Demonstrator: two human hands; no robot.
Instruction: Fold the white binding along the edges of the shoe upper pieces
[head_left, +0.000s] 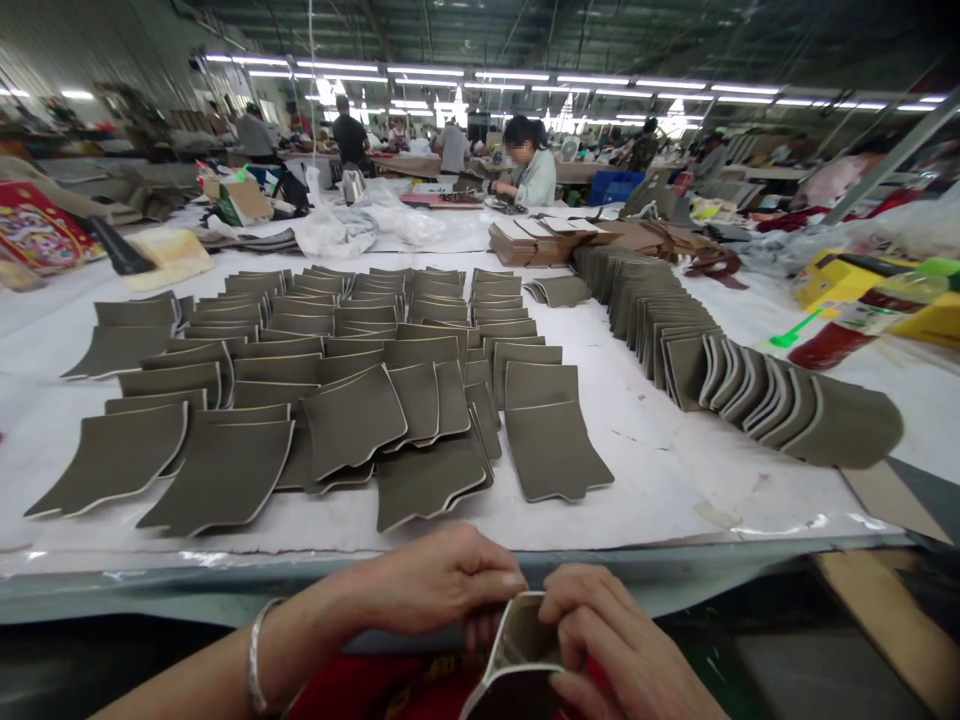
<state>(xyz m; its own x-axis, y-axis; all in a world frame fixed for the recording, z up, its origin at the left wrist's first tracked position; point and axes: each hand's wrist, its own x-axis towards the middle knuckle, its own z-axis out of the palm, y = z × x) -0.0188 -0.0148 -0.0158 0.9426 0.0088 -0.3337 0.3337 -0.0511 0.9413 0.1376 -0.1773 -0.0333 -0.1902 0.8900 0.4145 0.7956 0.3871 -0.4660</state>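
Note:
Both my hands are low at the table's near edge, gripping one curved grey-brown cut piece (519, 640) with a pale edge. My left hand (442, 580), with a silver bracelet on its wrist, pinches the piece's top left rim. My right hand (615, 640) holds its right side, fingers curled over it. On the white-covered table (660, 480) in front lie several rows of matching flat grey pieces (352, 360), overlapping like tiles. A long fanned line of the same pieces (720, 370) runs along the right.
A red bottle (862, 320), a green tool and yellow boxes (840, 280) sit at the right. Stacked brown pieces (555, 240) and plastic bags lie farther back. Several people work at distant tables, one seated facing this way (529, 165).

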